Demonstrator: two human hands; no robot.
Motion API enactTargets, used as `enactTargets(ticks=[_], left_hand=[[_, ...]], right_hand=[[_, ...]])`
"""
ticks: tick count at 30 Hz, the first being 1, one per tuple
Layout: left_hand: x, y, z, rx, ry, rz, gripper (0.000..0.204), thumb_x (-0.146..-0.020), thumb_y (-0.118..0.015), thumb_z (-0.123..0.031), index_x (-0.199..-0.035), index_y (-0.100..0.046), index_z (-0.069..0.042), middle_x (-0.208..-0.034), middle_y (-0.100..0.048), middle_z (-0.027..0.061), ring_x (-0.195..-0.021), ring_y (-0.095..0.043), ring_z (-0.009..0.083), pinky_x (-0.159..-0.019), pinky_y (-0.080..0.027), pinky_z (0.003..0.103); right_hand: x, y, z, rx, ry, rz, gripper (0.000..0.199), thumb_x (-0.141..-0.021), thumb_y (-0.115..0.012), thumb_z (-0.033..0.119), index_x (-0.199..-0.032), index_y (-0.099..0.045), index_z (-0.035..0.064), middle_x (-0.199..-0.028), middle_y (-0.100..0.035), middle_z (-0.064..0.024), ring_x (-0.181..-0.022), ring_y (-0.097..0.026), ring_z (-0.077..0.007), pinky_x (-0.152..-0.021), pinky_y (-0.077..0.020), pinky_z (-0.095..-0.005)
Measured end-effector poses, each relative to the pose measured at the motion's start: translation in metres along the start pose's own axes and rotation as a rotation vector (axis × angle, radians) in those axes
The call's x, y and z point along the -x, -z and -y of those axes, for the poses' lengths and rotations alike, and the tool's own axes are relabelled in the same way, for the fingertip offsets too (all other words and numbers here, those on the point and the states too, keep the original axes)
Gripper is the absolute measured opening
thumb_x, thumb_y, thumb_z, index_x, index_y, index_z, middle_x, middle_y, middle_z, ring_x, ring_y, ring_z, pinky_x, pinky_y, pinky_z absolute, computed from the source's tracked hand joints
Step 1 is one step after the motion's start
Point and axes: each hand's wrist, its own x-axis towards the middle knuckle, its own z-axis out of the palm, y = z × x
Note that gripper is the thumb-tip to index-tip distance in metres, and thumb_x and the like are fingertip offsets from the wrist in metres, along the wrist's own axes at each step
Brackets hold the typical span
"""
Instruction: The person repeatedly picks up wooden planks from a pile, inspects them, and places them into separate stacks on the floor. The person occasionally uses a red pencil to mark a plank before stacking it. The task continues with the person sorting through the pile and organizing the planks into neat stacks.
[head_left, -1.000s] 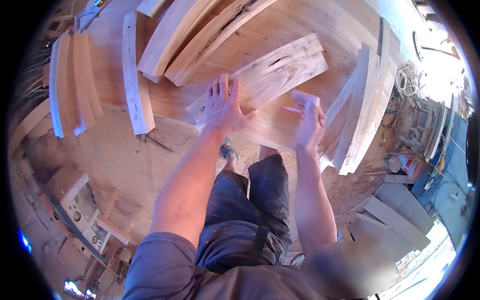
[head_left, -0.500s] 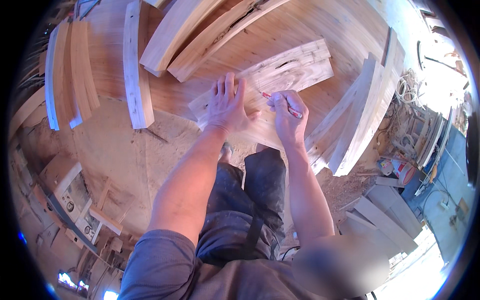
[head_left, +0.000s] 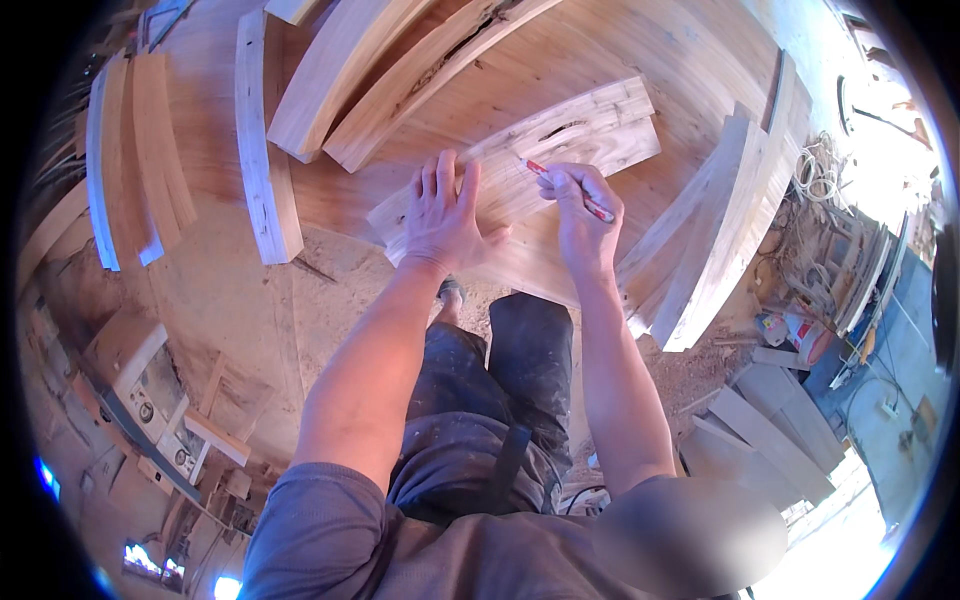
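Observation:
Two pale wooden boards (head_left: 565, 130) with knots and cracks lie side by side at a slant on a large wooden tabletop. My left hand (head_left: 441, 215) rests palm down over their left part, fingers stretched and thumb out to the side. In my right hand (head_left: 588, 218) is a slim red and white pencil (head_left: 538, 168), gripped between thumb and fingers. Its tip points up and left, at or just over the upper board's surface; whether it touches, I cannot tell. My left palm covers part of the boards.
Thick curved timbers (head_left: 345, 75) lie beyond my left hand, one with a dark crack. More curved pieces (head_left: 140, 150) stand at the table's left. A stack of long boards (head_left: 715, 230) leans at its right edge. Coiled cord (head_left: 820, 175) and grey planks (head_left: 770, 435) lie farther right.
My right hand has raised the pencil slightly, and its tip has shifted away from me across the board. My left hand stays spread on the wood. The whole view has shifted a little.

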Motion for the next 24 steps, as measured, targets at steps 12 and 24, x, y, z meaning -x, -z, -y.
enactTargets(ticks=[12, 24], left_hand=[[0.006, -0.005, 0.002, -0.053, -0.014, -0.043, 0.103, -0.061, -0.092, -0.044, -0.145, -0.045, -0.006, -0.149, -0.034, 0.0239, -0.133, -0.038, 0.0469, -0.111, -0.033, 0.06], [0.008, -0.002, -0.001, -0.097, -0.053, -0.076, 0.09, -0.068, -0.088, -0.044, -0.142, -0.052, -0.007, -0.151, -0.036, 0.0245, -0.135, -0.038, 0.047, -0.113, -0.034, 0.058]], right_hand=[[-0.006, 0.146, 0.042, 0.786, 0.137, -0.32, 0.015, -0.095, -0.062, 0.004, -0.107, -0.071, 0.0044, -0.091, -0.07, -0.0125, -0.078, -0.067, -0.0253, -0.074, -0.0538, -0.0363], [-0.024, 0.22, -0.039, 1.239, -0.059, -0.68, 0.036, -0.099, -0.053, 0.032, -0.12, -0.063, 0.0045, -0.116, -0.066, -0.0202, -0.115, -0.061, -0.039, -0.097, -0.0476, -0.053]])
